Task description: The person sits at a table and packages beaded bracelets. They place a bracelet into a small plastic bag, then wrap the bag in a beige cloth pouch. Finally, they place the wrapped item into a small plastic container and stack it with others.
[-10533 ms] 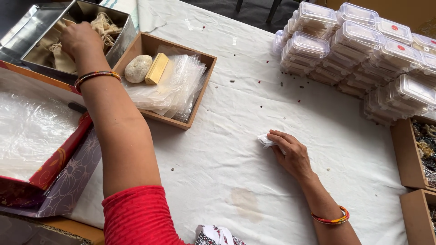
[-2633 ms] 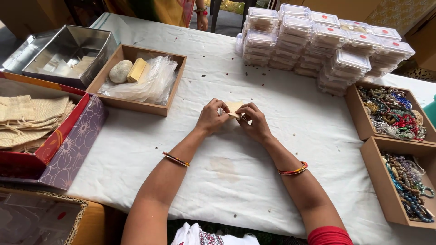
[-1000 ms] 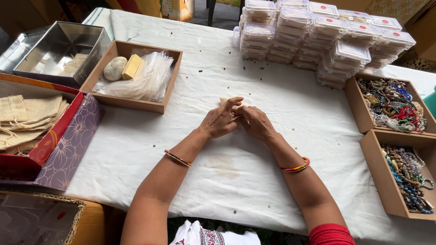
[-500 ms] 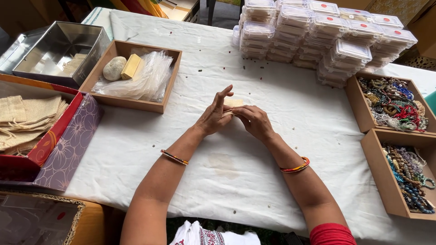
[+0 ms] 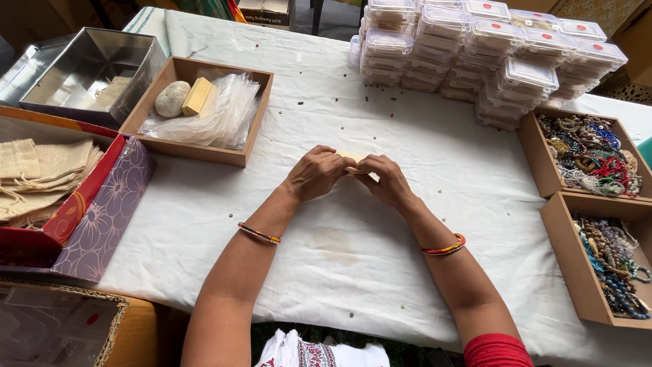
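My left hand (image 5: 316,173) and my right hand (image 5: 386,180) meet at the middle of the white-clothed table (image 5: 353,272). Both pinch a small pale cloth pouch (image 5: 352,158) between their fingertips; most of it is hidden by my fingers. The hands rest on the cloth, knuckles up. A bangle circles each wrist.
Stacked clear plastic boxes (image 5: 475,47) stand at the back right. Two cardboard trays of beaded jewellery (image 5: 591,153) sit at the right edge. A tray with plastic bags, a stone and a yellow block (image 5: 197,109), a metal tin (image 5: 88,68) and a box of burlap pouches (image 5: 41,177) lie left.
My left fingers, lifted and spread half a second ago, have closed down on the pouch. Earlier my left hand was reaching into the metal tin.
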